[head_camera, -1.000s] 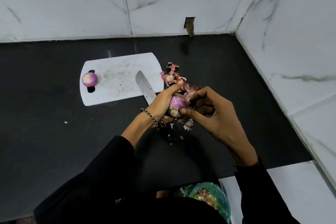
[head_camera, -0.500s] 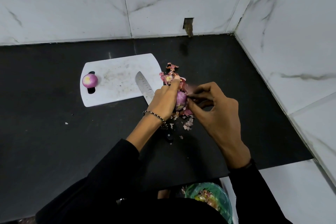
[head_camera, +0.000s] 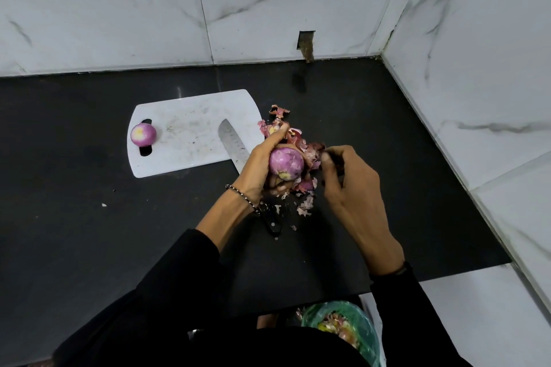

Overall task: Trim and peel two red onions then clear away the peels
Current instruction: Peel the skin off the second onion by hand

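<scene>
Left hand: your left hand (head_camera: 261, 164) reaches forward from a black sleeve with the wrist bent. Its fingers and thumb are wrapped round the partly peeled purple-red onion (head_camera: 286, 164), and the forefinger stretches up over the far side.
Right hand: your right hand (head_camera: 353, 191) is turned back-up just right of that onion. Its fingers are curled in, and thumb and forefinger pinch a dark reddish strip of peel (head_camera: 315, 155) that touches the onion's right side.
Held onion: you hold it above the black stone countertop (head_camera: 89, 217), off the right corner of the board, with its pale trimmed end facing you.
Other onion: the peeled round purple onion (head_camera: 143, 135) rests on the left end of the white plastic cutting board (head_camera: 190, 134), over the handle slot.
Knife: the steel-bladed knife with a black handle (head_camera: 234, 141) lies slantwise, blade on the board's right corner, handle under your left wrist.
Peels: the heap of dry pink-red onion peels (head_camera: 293, 138) lies on the countertop behind and beneath your hands, with small flakes nearer you.
Wrist: a beaded bracelet (head_camera: 241, 194) circles your left wrist.
Below the counter edge: a green plastic bag (head_camera: 362, 328) holds more scraps.
</scene>
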